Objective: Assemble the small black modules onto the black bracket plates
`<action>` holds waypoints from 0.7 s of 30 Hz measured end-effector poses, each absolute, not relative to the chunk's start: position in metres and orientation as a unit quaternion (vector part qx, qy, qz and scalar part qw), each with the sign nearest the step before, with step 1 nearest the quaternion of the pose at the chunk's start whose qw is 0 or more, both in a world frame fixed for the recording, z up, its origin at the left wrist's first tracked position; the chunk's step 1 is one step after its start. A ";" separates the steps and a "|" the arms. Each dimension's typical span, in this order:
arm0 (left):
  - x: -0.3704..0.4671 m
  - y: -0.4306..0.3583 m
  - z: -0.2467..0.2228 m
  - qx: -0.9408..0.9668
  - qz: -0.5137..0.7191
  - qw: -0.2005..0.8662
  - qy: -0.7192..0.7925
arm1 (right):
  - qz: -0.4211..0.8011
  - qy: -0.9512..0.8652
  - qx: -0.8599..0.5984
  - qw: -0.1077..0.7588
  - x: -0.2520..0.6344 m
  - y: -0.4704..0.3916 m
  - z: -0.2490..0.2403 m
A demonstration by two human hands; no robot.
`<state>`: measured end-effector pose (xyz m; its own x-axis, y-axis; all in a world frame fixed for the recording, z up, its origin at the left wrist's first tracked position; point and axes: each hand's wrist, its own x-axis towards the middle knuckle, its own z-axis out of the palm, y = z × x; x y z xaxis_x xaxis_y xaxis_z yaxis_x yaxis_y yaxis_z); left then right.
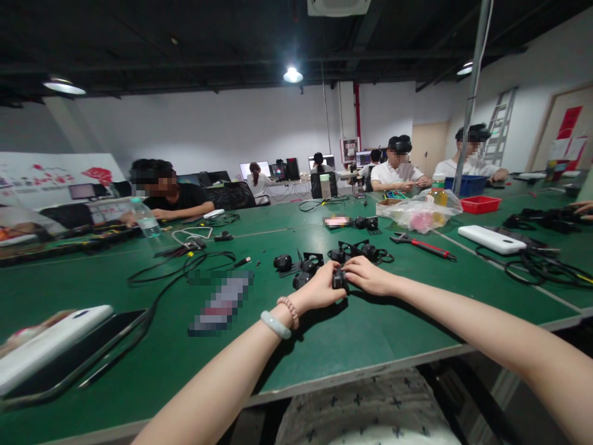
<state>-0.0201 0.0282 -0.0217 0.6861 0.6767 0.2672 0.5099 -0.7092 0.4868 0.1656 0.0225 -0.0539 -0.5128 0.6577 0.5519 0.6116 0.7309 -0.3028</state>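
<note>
Near the middle of the green table, a small black cylindrical fitting (340,279) is held low between my two hands. My left hand (322,289) grips it from the left, thumb below and fingers behind. From the other side the fingers of my right hand (370,276) close on the same part. Its exact kind is too small to make out. Just left of it lie similar black fittings (302,281) and another black fitting (282,262). Behind my fingers stand more black parts with flat brackets (368,250).
A red-handled adjustable wrench (430,246) lies right of the parts. Beyond it sit a plastic bag (407,213) and a red tray (480,204). Cables (185,266), a blurred-out phone-like object (222,306) and a white power bank (60,337) lie left. Other people sit around the table.
</note>
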 end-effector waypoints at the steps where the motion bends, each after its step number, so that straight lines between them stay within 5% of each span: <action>1: -0.020 0.028 -0.022 0.898 0.219 0.190 0.332 | 0.043 -0.868 -0.366 0.333 0.166 0.022 -0.053; 21: -0.024 0.026 -0.020 0.898 0.222 0.173 0.338 | 0.084 -0.863 -0.343 0.362 0.161 0.007 -0.039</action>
<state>-0.0245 0.0256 -0.0200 0.6728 0.6843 0.2813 0.5312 -0.7114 0.4601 0.1612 0.0071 -0.0387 -0.5024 0.6533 0.5665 0.5310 0.7501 -0.3941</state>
